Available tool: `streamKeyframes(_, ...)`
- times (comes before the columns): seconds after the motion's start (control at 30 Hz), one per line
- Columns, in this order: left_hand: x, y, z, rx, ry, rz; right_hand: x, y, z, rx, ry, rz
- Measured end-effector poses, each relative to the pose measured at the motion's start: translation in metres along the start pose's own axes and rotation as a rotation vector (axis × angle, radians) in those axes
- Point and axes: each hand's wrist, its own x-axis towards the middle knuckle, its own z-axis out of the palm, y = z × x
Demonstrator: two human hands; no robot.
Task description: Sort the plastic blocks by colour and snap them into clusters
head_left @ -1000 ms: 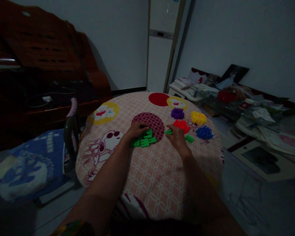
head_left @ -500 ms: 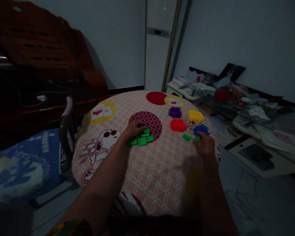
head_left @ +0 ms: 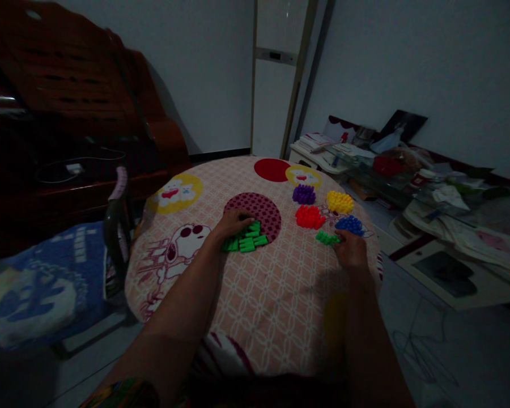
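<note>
My left hand [head_left: 234, 223] rests at the edge of a loose pile of small green plastic building blocks [head_left: 247, 243], its fingers loosely stretched out above them. On the right, my right hand [head_left: 352, 249] has thumb and fingers pinched on a green block [head_left: 336, 239]. That block sits against the end of a short row of green blocks [head_left: 324, 237] on the table. Just beyond this hand lies a blue cluster of blocks [head_left: 350, 225]. Red blocks [head_left: 309, 216], purple blocks [head_left: 304, 194] and yellow blocks [head_left: 340, 202] form separate clusters close by.
A patterned cloth covers the round table [head_left: 272, 306]. To the left stands a chair with a blue cushion [head_left: 51, 283], and a wooden bench [head_left: 68, 85] is behind it. A cluttered glass-topped cabinet [head_left: 378, 175] runs along the right wall.
My right hand has moved slightly left and brought its green block up to the short green row, closing the gap. My left hand stays over the green pile.
</note>
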Motion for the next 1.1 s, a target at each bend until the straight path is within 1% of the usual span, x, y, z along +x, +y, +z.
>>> streamKeyframes(0.13, -0.001, 0.003, -0.002, -0.004, -0.009, 0.002, 0.000, -0.002, -0.001, 0.038, 0.009, 0.022)
streamKeyframes(0.27, -0.003, 0.006, -0.006, -0.073, -0.070, 0.008, -0.002, -0.009, -0.008, 0.028, -0.004, 0.074)
streamKeyframes(0.3, -0.004, 0.006, -0.007, -0.096, -0.081, 0.004, -0.003, -0.012, -0.010, 0.024, 0.017, 0.082)
streamKeyframes(0.37, -0.005, 0.007, -0.008, -0.127, -0.092, -0.003, -0.006, -0.020, -0.016, 0.042, 0.109, 0.077)
streamKeyframes(0.43, -0.006, 0.007, -0.008, -0.135, -0.096, 0.000, -0.010, -0.032, -0.021, 0.110, 0.224, 0.052)
streamKeyframes(0.5, -0.005, 0.006, -0.007, -0.138, -0.091, 0.000, -0.013, -0.048, -0.021, 0.216, 0.284, 0.013)
streamKeyframes(0.57, -0.004, 0.005, -0.005, -0.172, -0.059, -0.015, -0.017, -0.068, -0.018, 0.315, 0.247, -0.036)
streamKeyframes(0.7, -0.001, 0.006, 0.000, -0.362, 0.034, -0.052, -0.022, -0.107, 0.002, 0.444, 0.026, -0.116)
streamKeyframes(0.8, -0.001, 0.013, -0.001, -0.506, 0.058, -0.047, -0.023, -0.131, 0.020, 0.463, -0.106, -0.178)
streamKeyframes(0.9, -0.003, 0.022, -0.001, -0.602, 0.005, -0.045, -0.021, -0.149, 0.035, 0.417, -0.152, -0.275)
streamKeyframes(0.97, -0.003, 0.027, 0.000, -0.622, -0.029, -0.044, -0.018, -0.158, 0.045, 0.397, -0.162, -0.316)
streamKeyframes(1.03, -0.002, 0.029, 0.002, -0.585, -0.029, -0.040, -0.016, -0.165, 0.053, 0.378, -0.160, -0.308)
streamKeyframes(1.1, -0.001, 0.031, 0.005, -0.523, -0.004, -0.037, -0.015, -0.170, 0.061, 0.341, -0.151, -0.277)
